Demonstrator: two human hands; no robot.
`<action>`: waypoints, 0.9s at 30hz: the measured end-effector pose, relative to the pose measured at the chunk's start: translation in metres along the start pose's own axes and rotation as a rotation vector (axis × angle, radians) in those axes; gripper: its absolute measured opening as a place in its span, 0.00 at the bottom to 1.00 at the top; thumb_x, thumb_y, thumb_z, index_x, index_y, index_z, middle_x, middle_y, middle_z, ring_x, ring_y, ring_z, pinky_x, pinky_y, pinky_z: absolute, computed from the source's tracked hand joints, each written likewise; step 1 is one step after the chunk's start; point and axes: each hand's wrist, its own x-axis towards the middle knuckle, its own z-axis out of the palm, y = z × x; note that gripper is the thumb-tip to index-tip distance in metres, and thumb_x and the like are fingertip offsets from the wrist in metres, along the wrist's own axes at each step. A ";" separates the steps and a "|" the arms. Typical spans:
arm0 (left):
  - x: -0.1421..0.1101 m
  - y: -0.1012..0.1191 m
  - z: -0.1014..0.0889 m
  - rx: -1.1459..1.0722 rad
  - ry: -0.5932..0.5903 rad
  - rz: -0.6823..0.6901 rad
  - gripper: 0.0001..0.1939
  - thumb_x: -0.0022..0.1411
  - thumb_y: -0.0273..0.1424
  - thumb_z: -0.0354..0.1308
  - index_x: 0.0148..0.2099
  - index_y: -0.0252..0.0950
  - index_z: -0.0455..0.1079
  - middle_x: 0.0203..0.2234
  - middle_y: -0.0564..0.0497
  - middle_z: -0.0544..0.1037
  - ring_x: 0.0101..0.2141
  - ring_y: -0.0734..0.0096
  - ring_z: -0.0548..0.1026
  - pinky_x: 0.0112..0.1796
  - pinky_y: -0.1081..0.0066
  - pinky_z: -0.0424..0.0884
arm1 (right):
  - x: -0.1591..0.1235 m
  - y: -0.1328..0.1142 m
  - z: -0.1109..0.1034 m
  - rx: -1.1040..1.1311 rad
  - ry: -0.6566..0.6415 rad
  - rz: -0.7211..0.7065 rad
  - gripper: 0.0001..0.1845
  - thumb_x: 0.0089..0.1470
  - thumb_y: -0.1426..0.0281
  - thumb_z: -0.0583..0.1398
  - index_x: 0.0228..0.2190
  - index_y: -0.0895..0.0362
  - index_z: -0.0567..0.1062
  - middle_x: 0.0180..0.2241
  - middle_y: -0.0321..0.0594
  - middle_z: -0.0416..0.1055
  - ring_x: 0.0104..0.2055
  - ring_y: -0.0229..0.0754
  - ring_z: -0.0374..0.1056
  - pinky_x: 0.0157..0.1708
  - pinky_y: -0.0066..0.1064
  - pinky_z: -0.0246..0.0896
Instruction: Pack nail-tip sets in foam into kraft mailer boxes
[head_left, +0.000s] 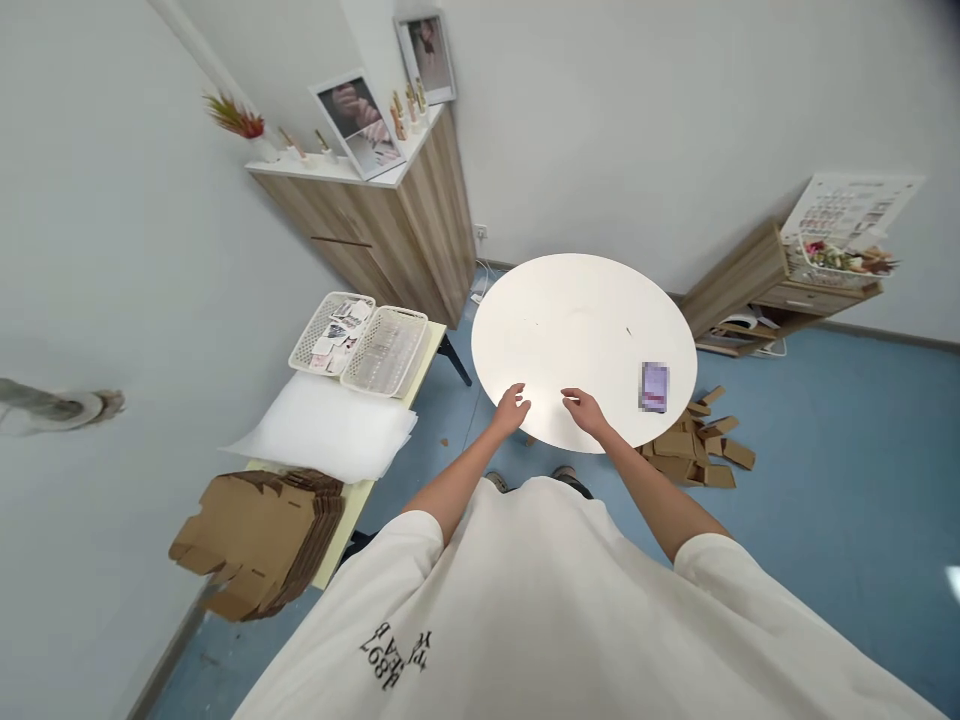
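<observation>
Both of my hands are over the near edge of a round white table (pixel 577 300). My left hand (pixel 511 408) has its fingers apart and holds nothing. A short gap to its right, my right hand (pixel 583 408) is likewise empty, fingers spread with the thumb side toward the left hand. The two hands do not touch each other. On the tabletop to the right of my right hand lies a purple rectangular item (pixel 654 387), blurred out so its kind cannot be made out. A small dark mark (pixel 629 331) shows farther back.
On a side table at left are a white basket of cards (pixel 337 335), a basket of clear packets (pixel 385 350), white foam sheets (pixel 330 425) and stacked flat cardboard boxes (pixel 255 530). Small cardboard boxes (pixel 697 450) lie on the floor at right. A wooden cabinet (pixel 390 220) stands behind.
</observation>
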 end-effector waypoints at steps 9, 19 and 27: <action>-0.007 -0.001 -0.043 -0.041 0.198 -0.024 0.22 0.67 0.33 0.55 0.62 0.40 0.66 0.61 0.42 0.69 0.56 0.58 0.72 0.54 0.60 0.71 | 0.051 -0.054 0.020 -0.061 -0.159 -0.127 0.19 0.58 0.63 0.58 0.49 0.52 0.77 0.56 0.43 0.73 0.54 0.49 0.71 0.56 0.44 0.66; -0.014 -0.008 -0.086 0.002 0.364 -0.128 0.22 0.68 0.38 0.56 0.62 0.40 0.66 0.61 0.42 0.70 0.59 0.54 0.70 0.56 0.58 0.69 | 0.095 -0.077 0.061 -0.097 -0.335 -0.225 0.18 0.58 0.64 0.57 0.49 0.50 0.77 0.55 0.41 0.73 0.52 0.46 0.72 0.55 0.42 0.67; 0.016 -0.021 -0.155 0.071 0.373 -0.068 0.21 0.67 0.33 0.53 0.61 0.39 0.67 0.60 0.42 0.71 0.57 0.57 0.71 0.56 0.59 0.69 | 0.134 -0.128 0.121 -0.144 -0.359 -0.287 0.18 0.59 0.66 0.57 0.50 0.51 0.77 0.54 0.41 0.74 0.51 0.45 0.72 0.56 0.42 0.66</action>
